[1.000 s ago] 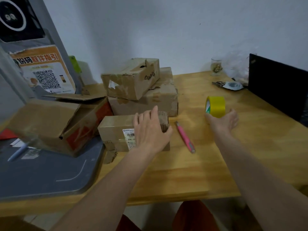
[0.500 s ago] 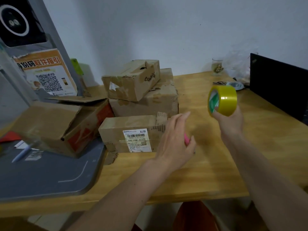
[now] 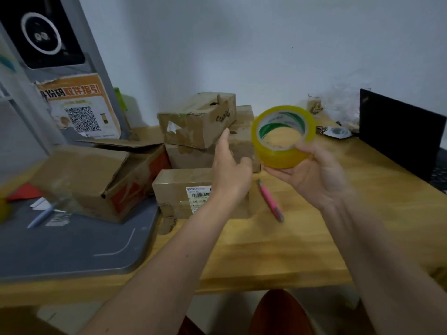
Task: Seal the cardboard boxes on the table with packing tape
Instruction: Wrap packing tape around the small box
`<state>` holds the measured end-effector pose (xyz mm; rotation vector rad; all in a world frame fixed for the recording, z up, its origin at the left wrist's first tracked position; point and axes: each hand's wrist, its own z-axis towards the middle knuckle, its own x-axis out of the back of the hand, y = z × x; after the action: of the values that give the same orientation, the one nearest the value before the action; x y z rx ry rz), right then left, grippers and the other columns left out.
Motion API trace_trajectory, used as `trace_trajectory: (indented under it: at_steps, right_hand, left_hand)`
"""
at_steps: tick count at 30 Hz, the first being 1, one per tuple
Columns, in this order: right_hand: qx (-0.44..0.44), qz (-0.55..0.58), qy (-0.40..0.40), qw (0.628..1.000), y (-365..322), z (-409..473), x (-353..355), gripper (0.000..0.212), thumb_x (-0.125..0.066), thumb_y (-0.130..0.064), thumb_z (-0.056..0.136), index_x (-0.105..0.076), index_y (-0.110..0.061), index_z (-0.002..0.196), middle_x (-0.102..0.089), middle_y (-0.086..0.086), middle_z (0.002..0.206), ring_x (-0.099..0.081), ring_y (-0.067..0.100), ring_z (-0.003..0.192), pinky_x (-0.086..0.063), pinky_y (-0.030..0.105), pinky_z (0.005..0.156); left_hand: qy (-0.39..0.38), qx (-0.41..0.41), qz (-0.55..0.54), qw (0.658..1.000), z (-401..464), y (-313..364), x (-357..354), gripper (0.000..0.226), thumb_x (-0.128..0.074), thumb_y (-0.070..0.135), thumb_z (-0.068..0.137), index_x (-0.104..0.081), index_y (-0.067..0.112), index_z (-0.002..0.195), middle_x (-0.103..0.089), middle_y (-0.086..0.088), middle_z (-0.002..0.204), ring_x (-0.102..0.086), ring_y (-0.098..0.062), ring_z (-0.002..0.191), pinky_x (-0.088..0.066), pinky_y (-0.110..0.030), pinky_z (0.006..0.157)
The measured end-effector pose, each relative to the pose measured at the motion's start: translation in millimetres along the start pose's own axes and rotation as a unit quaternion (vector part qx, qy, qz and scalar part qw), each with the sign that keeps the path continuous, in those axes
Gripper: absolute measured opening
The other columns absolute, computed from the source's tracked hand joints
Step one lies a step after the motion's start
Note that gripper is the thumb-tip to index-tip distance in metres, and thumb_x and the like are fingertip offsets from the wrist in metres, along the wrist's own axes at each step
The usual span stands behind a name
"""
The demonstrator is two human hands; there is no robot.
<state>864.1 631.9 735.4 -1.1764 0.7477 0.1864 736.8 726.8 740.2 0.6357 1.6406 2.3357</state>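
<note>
Your right hand (image 3: 314, 172) lifts the yellow tape roll (image 3: 283, 136) above the wooden table (image 3: 278, 250), fingers (image 3: 278, 172) curled under its rim and thumb over the top edge. Your left hand (image 3: 229, 170) hovers beside it, fingers loosely extended and holding nothing, over the small labelled box (image 3: 183, 192) at the table's middle. A pink pen (image 3: 269, 200) lies just right of that box. To the left, an open box (image 3: 96, 177) rests partly on a grey tray (image 3: 72, 247). Behind, a torn box (image 3: 198, 119) sits stacked on a larger box (image 3: 188, 157) near the wall.
</note>
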Motion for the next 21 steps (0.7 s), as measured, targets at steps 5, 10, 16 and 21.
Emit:
trace_trajectory:
  at_steps: [5, 10, 16, 21]
  right_hand:
    - [-0.02, 0.011, -0.001, 1.0, 15, -1, -22, 0.065, -0.061, -0.019, 0.078, -0.044, -0.011, 0.14, -0.059, 0.022, 0.131, -0.057, 0.04, 0.121, -0.042, 0.052, 0.107]
    - [-0.001, -0.012, 0.045, 0.999, 31, -3, -36, 0.058, -0.064, -0.016, 0.08, -0.05, -0.011, 0.135, -0.063, 0.02, 0.126, -0.059, 0.037, 0.119, -0.04, 0.051, 0.108]
    - [0.036, -0.046, 0.05, 0.997, 43, -12, -45, 0.054, -0.067, -0.022, 0.084, -0.052, -0.011, 0.134, -0.065, 0.014, 0.125, -0.062, 0.03, 0.117, -0.044, 0.051, 0.105]
    - [0.106, -0.143, 0.066, 0.982, 39, -15, -54, 0.055, -0.072, -0.032, 0.078, -0.057, -0.016, 0.128, -0.066, 0.01, 0.124, -0.064, 0.026, 0.114, -0.05, 0.046, 0.098]
  left_hand:
    - [-0.021, -0.044, -0.085, 0.995, -15, -1, 6, 0.06, -0.042, -0.014, 0.09, -0.054, 0.015, 0.141, -0.063, 0.001, 0.135, -0.056, -0.006, 0.125, -0.046, -0.029, 0.108]
    - [0.061, -0.003, -0.135, 0.989, -30, -11, 4, 0.04, -0.051, 0.001, 0.098, -0.062, 0.014, 0.134, -0.07, 0.004, 0.123, -0.063, -0.001, 0.113, -0.051, -0.024, 0.1]
    - [0.13, 0.064, -0.223, 0.964, -31, -19, 12, 0.02, -0.07, 0.011, 0.091, -0.074, 0.02, 0.108, -0.076, 0.005, 0.103, -0.07, -0.007, 0.1, -0.056, -0.029, 0.093]
    - [0.118, 0.115, -0.303, 0.939, -32, -21, 16, 0.009, -0.07, 0.006, 0.091, -0.076, 0.01, 0.096, -0.077, -0.005, 0.09, -0.074, -0.017, 0.087, -0.058, -0.024, 0.079]
